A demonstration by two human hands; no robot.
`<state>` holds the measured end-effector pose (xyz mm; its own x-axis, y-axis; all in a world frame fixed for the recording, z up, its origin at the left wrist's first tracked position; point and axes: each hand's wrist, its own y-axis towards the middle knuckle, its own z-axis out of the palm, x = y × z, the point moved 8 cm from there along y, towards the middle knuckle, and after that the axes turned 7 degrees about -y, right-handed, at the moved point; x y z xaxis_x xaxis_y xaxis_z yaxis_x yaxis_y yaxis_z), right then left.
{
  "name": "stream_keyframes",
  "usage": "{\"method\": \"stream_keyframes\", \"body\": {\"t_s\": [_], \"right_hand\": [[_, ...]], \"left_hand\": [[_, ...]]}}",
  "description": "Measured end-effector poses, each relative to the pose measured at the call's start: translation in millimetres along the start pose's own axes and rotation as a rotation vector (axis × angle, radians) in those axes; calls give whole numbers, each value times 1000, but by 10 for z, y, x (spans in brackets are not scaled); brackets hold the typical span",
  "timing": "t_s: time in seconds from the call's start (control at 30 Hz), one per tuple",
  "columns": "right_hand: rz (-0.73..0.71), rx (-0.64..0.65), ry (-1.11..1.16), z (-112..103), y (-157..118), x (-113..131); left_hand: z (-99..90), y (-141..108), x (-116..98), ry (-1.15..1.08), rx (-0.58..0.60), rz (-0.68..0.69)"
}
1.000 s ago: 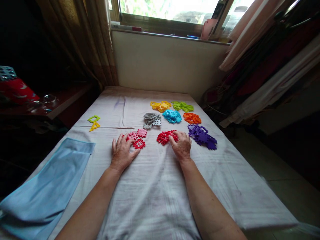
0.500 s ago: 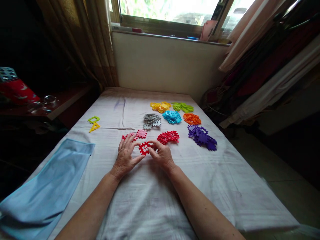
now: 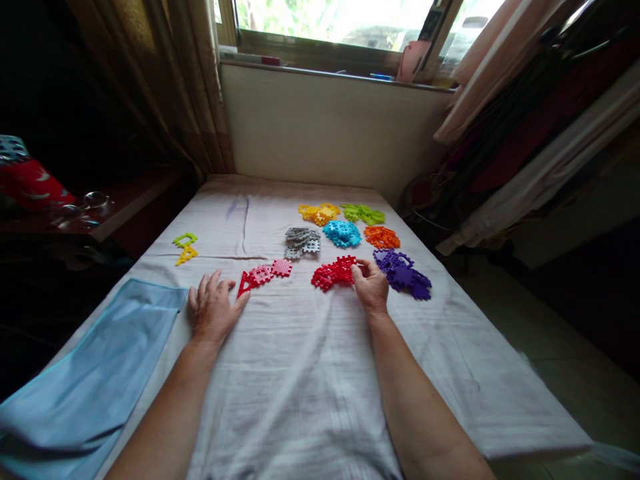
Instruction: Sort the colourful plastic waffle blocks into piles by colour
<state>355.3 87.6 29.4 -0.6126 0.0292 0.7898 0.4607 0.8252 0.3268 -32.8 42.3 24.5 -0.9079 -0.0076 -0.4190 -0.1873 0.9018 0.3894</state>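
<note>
My left hand (image 3: 214, 305) lies on the cloth with its fingers spread, the thumb close beside a red triangular toothed plastic piece (image 3: 244, 284). From that triangle a short row runs to the right: a pink square frame piece (image 3: 261, 275), then a pink ridged square piece (image 3: 282, 268). My right hand (image 3: 371, 285) pinches a red toothed building piece (image 3: 346, 262) at the right end of the red pile (image 3: 327, 275). The fingers partly cover that piece, and its lower part blends into the pile.
Beyond the hands lie grey (image 3: 303, 242), blue (image 3: 342, 233), yellow (image 3: 320, 213), green (image 3: 364, 213), orange (image 3: 382, 237) and purple (image 3: 403, 273) piles. At left are a lime piece (image 3: 185, 239), a yellow triangle (image 3: 187, 255) and a folded blue cloth (image 3: 100, 367). The white sheet (image 3: 300, 387) has wrinkles.
My hands have parted. The right hand has carried the red square piece rightward to the red pile; the left has let go of it and moved left, uncovering the red triangle and pink frame.
</note>
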Motion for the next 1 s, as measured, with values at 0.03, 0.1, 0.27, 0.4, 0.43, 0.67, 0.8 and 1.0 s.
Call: {"method": "stream_keyframes", "body": {"t_s": [0.03, 0.1, 0.27, 0.4, 0.43, 0.67, 0.8, 1.0], "right_hand": [[10, 7, -12, 24, 4, -27], [-1, 15, -56, 63, 4, -45], [-135, -47, -199, 40, -7, 25], [-280, -95, -206, -12, -86, 207], [-326, -94, -196, -8, -128, 280], [-510, 202, -11, 366, -616, 766], [-389, 451, 171, 613, -825, 829], [-205, 551, 410, 714, -830, 758]], "left_hand": [[3, 1, -4, 8, -3, 3], [4, 4, -15, 19, -8, 6], [3, 16, -20, 38, 10, -3], [-35, 38, 29, 11, -7, -24], [-44, 45, 36, -8, -14, -24], [-1, -30, -393, -315, -36, 278], [44, -166, -751, -410, 14, 472], [98, -222, -840, -432, 58, 528]]}}
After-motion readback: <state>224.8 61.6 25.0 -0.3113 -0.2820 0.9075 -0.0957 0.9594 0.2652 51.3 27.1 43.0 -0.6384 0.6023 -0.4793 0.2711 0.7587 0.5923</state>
